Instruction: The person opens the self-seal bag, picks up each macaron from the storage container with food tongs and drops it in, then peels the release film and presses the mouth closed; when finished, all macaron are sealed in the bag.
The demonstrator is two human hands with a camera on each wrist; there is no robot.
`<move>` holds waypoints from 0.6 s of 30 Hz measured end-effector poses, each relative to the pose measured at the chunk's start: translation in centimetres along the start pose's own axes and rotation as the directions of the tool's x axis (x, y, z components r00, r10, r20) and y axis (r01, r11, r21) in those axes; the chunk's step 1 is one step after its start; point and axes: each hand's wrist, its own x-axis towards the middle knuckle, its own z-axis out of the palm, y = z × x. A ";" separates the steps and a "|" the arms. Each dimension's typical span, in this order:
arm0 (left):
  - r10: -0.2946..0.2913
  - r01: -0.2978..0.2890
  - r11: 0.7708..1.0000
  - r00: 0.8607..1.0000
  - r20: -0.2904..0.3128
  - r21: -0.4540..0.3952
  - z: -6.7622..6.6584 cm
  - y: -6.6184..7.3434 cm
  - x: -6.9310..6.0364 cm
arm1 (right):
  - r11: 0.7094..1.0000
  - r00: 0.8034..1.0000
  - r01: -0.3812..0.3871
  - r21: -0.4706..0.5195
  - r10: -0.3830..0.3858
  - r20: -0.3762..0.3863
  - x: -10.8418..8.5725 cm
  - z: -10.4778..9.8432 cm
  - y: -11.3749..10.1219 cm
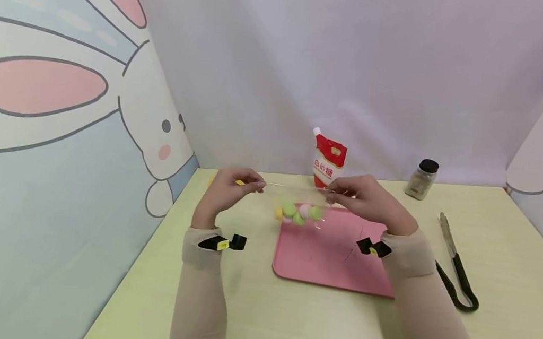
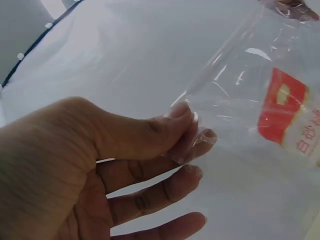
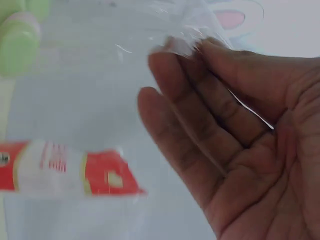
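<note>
A clear plastic bag [image 1: 293,193] is stretched between both hands above the table, its top edge almost level. My left hand [image 1: 232,189] pinches one top corner between thumb and index finger, with the other fingers loosely spread in the left wrist view. At the opposite corner, my right hand [image 1: 362,198] pinches the film between thumb and fingertips. Low in the bag hang several rounded pastel pieces [image 1: 299,212], green, pale pink and yellow; their exact kind cannot be told. They appear over the far left corner of a pink tray [image 1: 331,259].
Behind the bag stands a red and white spouted sugar pouch [image 1: 328,163]. A small black-lidded jar [image 1: 422,179] is at the back right. Black-handled tongs [image 1: 461,272] lie right of the tray. Something yellow [image 1: 211,178] is partly hidden behind the left hand.
</note>
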 end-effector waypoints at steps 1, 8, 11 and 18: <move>-0.002 0.001 1.000 1.000 -0.012 -0.009 -0.7 0.2 -0.4 | 0.999 0.999 0.033 0.009 -0.033 -0.016 0.3 0.5 -0.3; -0.123 0.126 0.991 0.991 0.054 -0.049 -4.9 -0.2 -3.4 | 0.990 0.999 0.051 0.131 -0.052 0.001 2.6 5.2 -0.7; -0.261 0.263 0.965 0.955 0.144 0.006 -5.6 -2.1 -3.7 | 0.982 0.994 -0.087 0.168 0.075 0.077 3.8 7.5 0.3; -0.424 0.399 0.886 0.904 0.062 0.234 -3.1 -9.0 -2.0 | 0.935 0.941 -0.337 0.106 0.333 0.058 6.3 12.3 3.1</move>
